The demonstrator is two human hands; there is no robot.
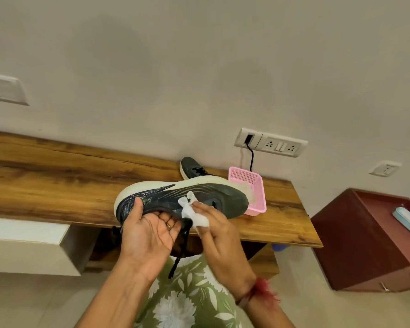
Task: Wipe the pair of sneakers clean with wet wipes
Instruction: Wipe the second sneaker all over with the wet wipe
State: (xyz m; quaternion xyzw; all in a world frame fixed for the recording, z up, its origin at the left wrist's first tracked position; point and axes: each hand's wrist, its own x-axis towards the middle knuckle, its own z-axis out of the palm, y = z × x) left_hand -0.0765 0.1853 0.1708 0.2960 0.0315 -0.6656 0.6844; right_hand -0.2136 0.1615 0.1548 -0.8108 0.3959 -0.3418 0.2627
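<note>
Dark grey white-soled sneaker [199, 197] can slip, since the left hand [149, 230] grips only its collar while the right hand [218, 230], pinching a crumpled white wet wipe [194, 214], pushes sideways.

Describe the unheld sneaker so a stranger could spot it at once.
Start at the long wooden shelf along the wall. Near its right end, under the wall sockets, a dark sneaker lies beside the pink basket. Unlike its mate, no hand touches it.
</note>
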